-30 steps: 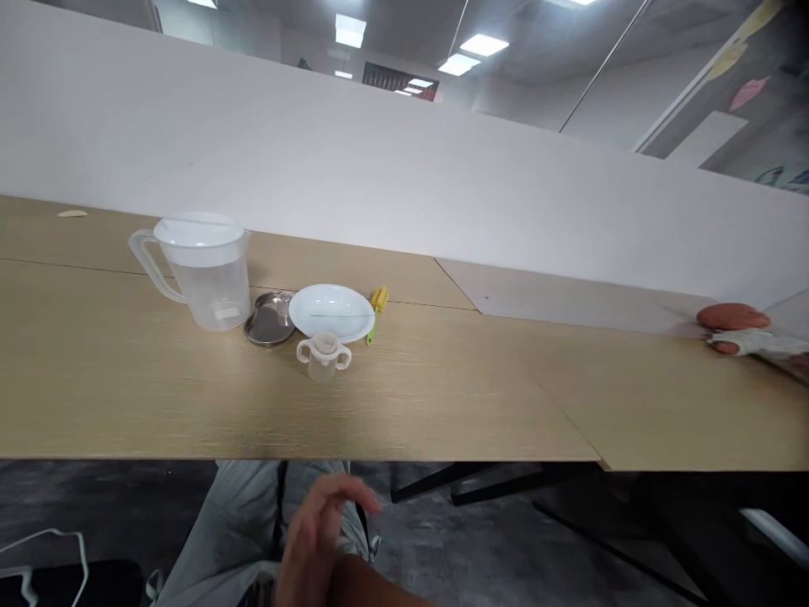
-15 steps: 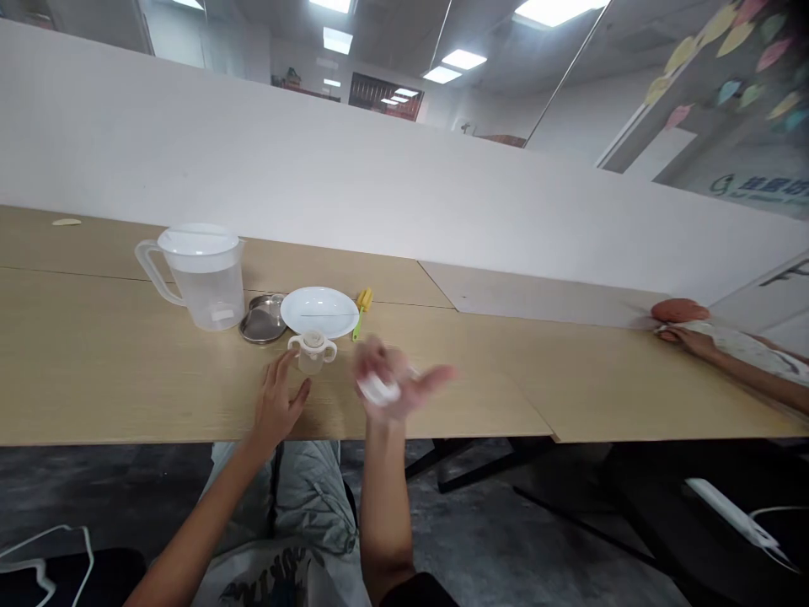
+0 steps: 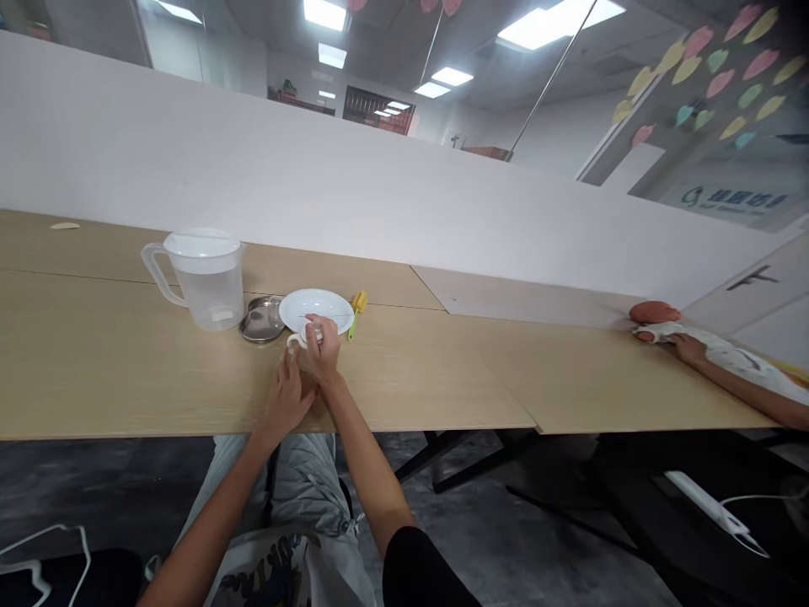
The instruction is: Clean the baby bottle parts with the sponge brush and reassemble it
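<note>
A small white two-handled sippy cup point(image 3: 294, 341) stands on the table, mostly hidden behind my hands. From above, my right hand point(image 3: 324, 347) is closed on a white lid point(image 3: 315, 333) at the cup's top; whether the lid is seated I cannot tell. My left hand point(image 3: 289, 394) lies just in front of the cup, its fingers stretched toward the left handle and thumb apart. Its fingertips appear to touch the cup. Right behind the cup is a white oval plate point(image 3: 316, 302).
A lidded clear pitcher point(image 3: 211, 291) stands left of two round metal dishes point(image 3: 262, 322). A yellow brush with green handle point(image 3: 356, 314) lies beside the plate. Far right, another person's hand point(image 3: 688, 349) rests on white cloth near a reddish-brown rounded thing point(image 3: 654, 312).
My right hand has moved left from beside the cup onto its top, bringing the white piece it held. My left hand has shifted slightly right, close to the cup. The view has turned a little right.
</note>
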The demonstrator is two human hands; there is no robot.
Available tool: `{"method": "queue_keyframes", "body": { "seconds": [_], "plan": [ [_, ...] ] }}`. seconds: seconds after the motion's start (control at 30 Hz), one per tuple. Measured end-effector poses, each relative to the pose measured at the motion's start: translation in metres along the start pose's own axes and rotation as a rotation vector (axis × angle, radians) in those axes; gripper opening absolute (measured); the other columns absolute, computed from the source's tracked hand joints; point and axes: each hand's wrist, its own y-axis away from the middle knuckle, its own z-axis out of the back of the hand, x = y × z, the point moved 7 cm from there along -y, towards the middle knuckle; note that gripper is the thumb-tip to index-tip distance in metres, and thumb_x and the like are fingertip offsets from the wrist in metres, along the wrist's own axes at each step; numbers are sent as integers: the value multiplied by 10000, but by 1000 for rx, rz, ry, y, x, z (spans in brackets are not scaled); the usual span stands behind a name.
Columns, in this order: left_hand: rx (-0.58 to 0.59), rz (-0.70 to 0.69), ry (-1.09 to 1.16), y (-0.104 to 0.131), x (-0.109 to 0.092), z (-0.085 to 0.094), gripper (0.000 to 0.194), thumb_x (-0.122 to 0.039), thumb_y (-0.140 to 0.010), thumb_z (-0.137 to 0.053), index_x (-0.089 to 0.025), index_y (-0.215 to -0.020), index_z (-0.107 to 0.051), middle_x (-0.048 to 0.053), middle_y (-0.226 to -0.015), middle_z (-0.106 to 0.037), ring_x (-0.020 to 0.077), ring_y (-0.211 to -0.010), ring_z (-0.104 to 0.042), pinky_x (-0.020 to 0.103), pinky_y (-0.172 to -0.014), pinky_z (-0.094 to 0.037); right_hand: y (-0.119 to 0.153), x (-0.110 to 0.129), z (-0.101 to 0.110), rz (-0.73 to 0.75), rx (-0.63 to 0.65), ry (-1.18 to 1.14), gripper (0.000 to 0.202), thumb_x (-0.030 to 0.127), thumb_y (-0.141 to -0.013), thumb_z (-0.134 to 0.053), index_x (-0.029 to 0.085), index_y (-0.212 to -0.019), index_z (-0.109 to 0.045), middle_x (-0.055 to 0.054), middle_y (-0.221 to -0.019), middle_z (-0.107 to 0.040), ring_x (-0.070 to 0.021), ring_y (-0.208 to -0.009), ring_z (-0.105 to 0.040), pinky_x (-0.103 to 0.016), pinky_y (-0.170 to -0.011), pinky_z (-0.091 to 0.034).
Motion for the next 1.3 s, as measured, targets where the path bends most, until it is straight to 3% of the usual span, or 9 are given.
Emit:
{"method": "queue_keyframes", "body": {
  "seconds": [0.13, 0.33, 0.5, 0.63, 0.77, 1.0, 1.3],
  "plan": [
    [15, 0, -34, 0, -2, 0, 751, -291, -851, -504, -94, -1482, -149, 257, -1543, -152, 343, -1453, -105, 568, -1112, -253, 0, -1, 0, 38, -30, 78, 396, 450, -973, -311, 200, -1074, -601, -106, -1070, -692, -201, -1039, -617, -402, -942, -385],
    [-17, 27, 11, 0, 2, 1, 686, -366, -888, -477, -89, -1456, -211, 255, -1533, -162, 326, -1458, -94, 540, -1131, -231, -1, -11, -4, 46, 11, 155, 337, 419, -966, -377, 200, -1059, -615, -81, -1087, -706, -188, -1012, -640, -402, -968, -315],
    [41, 64, 69, 0, 9, -6, 710, -382, -887, -480, -133, -1474, -169, 208, -1560, -127, 299, -1467, -36, 532, -1148, -207, -1, -17, -3, -16, 66, 101, 349, 427, -963, -385, 193, -1039, -632, -80, -1059, -707, -196, -983, -638, -341, -874, -406],
    [85, 103, 119, -1, 14, -11, 761, -431, -885, -484, -150, -1491, -118, 200, -1568, -112, 291, -1466, -77, 515, -1156, -212, -2, -20, -2, -71, 103, 100, 316, 419, -953, -412, 195, -991, -632, -68, -986, -707, -198, -921, -638, -319, -835, -441],
    [84, 74, 137, -3, 13, -10, 737, -417, -886, -477, -173, -1488, -128, 180, -1558, -178, 282, -1458, -140, 513, -1152, -230, -2, -24, 1, -93, 52, 107, 286, 432, -925, -457, 189, -991, -593, -68, -949, -685, -200, -892, -627, -321, -819, -454],
    [94, 37, 11, -4, 13, -13, 708, -393, -869, -487, -84, -1449, -224, 216, -1447, -399, 300, -1351, -377, 487, -1101, -317, 0, -28, 2, -65, 5, 174, 273, 437, -912, -481, 187, -952, -582, -67, -894, -659, -202, -860, -604, -338, -795, -449],
    [85, 183, -216, -15, 13, -5, 612, -380, -919, -425, -95, -1443, -285, 199, -1352, -521, 316, -1253, -491, 490, -1028, -350, 8, -24, 9, -52, -70, 22, 317, 373, -941, -393, 181, -952, -644, -80, -927, -694, -199, -897, -611, -350, -839, -454]
  ]
}}
